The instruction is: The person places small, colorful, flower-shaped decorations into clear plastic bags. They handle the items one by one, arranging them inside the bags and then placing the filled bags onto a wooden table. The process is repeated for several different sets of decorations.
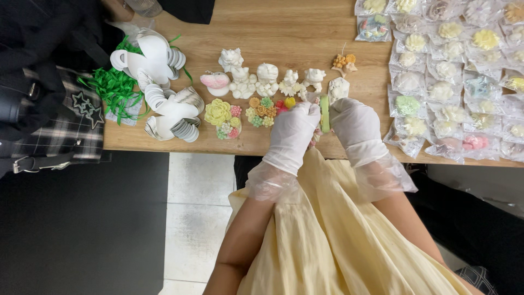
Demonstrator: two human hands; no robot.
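Note:
My left hand (pixel 295 131) and my right hand (pixel 357 128), both in thin white gloves, meet at the near edge of a wooden table (pixel 284 33). Between them they hold a small pale green piece (pixel 325 113) inside a clear wrapper; its shape is mostly hidden by my fingers. Just beyond my hands stands a row of small white figurines (pixel 267 81), a pink and white one (pixel 216 82), and a cluster of small coloured flower shapes (pixel 261 112). A large yellow flower piece (pixel 218 111) lies to the left.
Many flower pieces sealed in clear bags (pixel 458 71) cover the table's right side. Stacks of white cut-out cards (pixel 164 93) and green shredded ribbon (pixel 114 87) lie at the left. Another person in dark clothes (pixel 49 98) sits at the table's left end. My yellow skirt (pixel 327 235) fills the foreground.

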